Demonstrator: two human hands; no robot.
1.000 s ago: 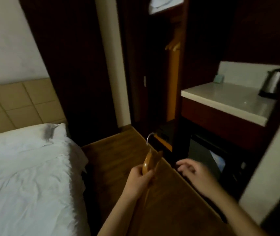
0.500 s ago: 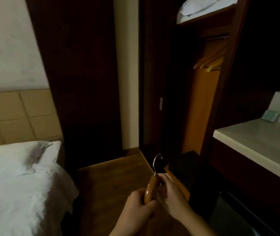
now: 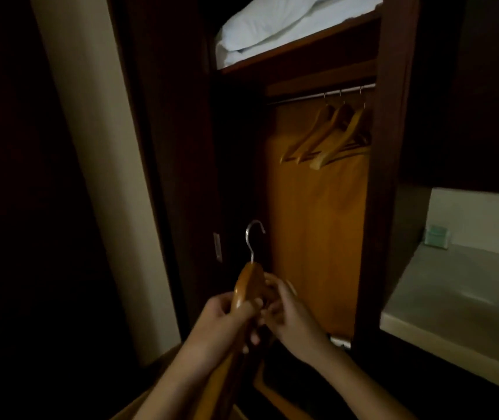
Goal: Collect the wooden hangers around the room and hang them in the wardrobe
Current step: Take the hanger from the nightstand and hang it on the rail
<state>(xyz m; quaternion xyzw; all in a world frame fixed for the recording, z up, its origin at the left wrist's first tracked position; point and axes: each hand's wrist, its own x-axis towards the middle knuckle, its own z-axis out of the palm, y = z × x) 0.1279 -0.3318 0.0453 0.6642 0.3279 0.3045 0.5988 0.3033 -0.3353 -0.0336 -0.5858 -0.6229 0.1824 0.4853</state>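
Head cam view, pretty dim room: both my hands are down around 6 o'clock, clamped on the wooden hanger (image 3: pixel 246 287) right in front of the open wardrobe (image 3: pixel 393 147). My left hand (image 3: pixel 227 321) is wrapped around the shoulder of it just below the neck, fingers curled tight, and my right hand (image 3: pixel 290 313) is pinching the other side of the top, fingertips closed on the wood. The hanger is edge-on to me and upright, with its metal hook (image 3: pixel 254 237) sticking straight up toward 12, open side facing 3 o'clock. It looks like there might be more than one hanger stacked in my grip, but honestly I can't tell in this light. Up at about 1 o'clock, three hung hangers (image 3: pixel 330 134) sit on the rail (image 3: pixel 317 97), bunched at its right end, well apart from the one I've got. Above the rail there's a shelf with folded white bedding (image 3: pixel 287 22). Over at 3 o'clock is a pale countertop (image 3: pixel 469 298) with a small greenish box (image 3: pixel 437 240) at the back.
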